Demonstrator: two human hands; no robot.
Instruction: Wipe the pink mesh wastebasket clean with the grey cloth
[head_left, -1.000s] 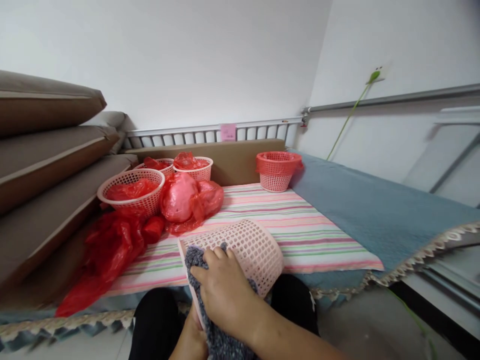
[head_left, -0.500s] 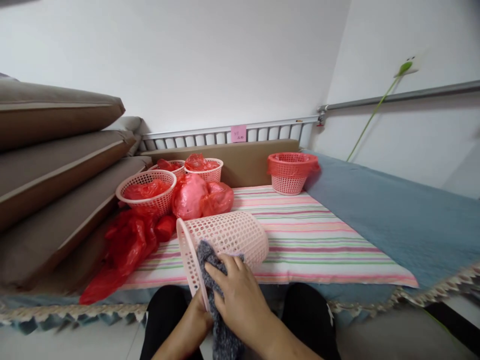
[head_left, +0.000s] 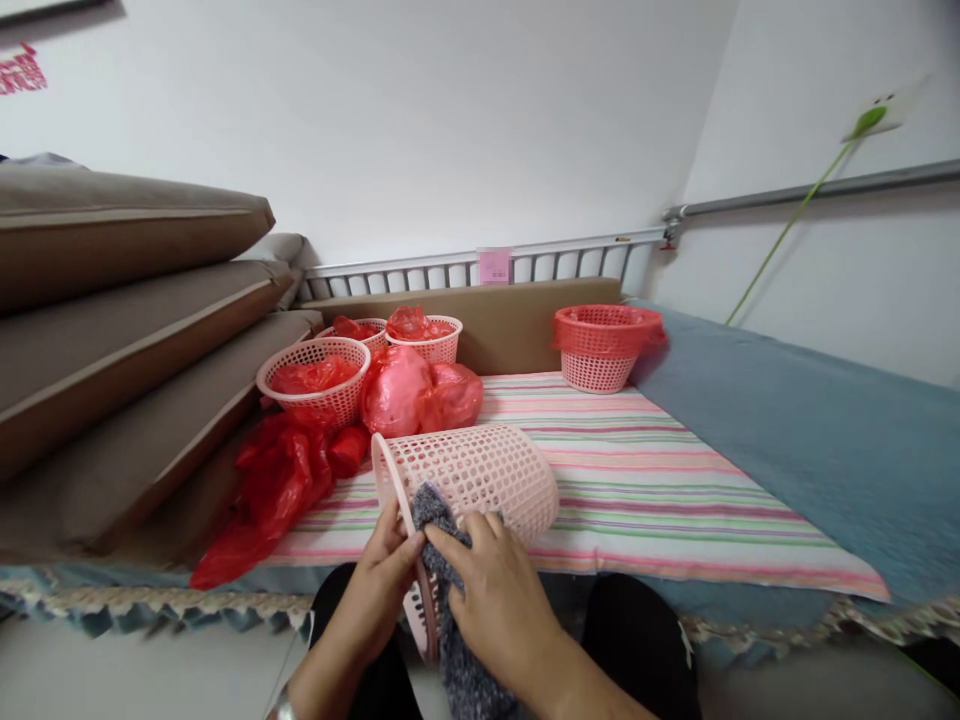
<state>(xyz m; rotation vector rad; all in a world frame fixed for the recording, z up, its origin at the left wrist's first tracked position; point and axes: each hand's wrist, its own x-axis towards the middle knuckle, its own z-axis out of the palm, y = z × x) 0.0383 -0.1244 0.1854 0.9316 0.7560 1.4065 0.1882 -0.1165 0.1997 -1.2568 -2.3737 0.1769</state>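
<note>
A pale pink perforated basket (head_left: 480, 475) lies on its side at the near edge of the striped cloth, its mouth turned toward me. My left hand (head_left: 379, 575) grips the basket's rim from the left. My right hand (head_left: 499, 600) is closed on a grey fuzzy cloth (head_left: 450, 600) and presses it against the rim and side of the basket. The cloth hangs down past my wrist between my knees.
A striped cloth (head_left: 637, 480) covers a blue bedspread (head_left: 810, 420). At the back left stand several pink baskets (head_left: 315, 375) lined with red plastic bags, with loose red bags (head_left: 277, 480) beside them. A red basket (head_left: 604, 345) stands at the back. Brown cushions (head_left: 112, 330) are stacked on the left.
My left hand has come up from under the basket and now grips its rim. The right hand with the grey cloth shifted slightly along the rim. The camera view drifted left.
</note>
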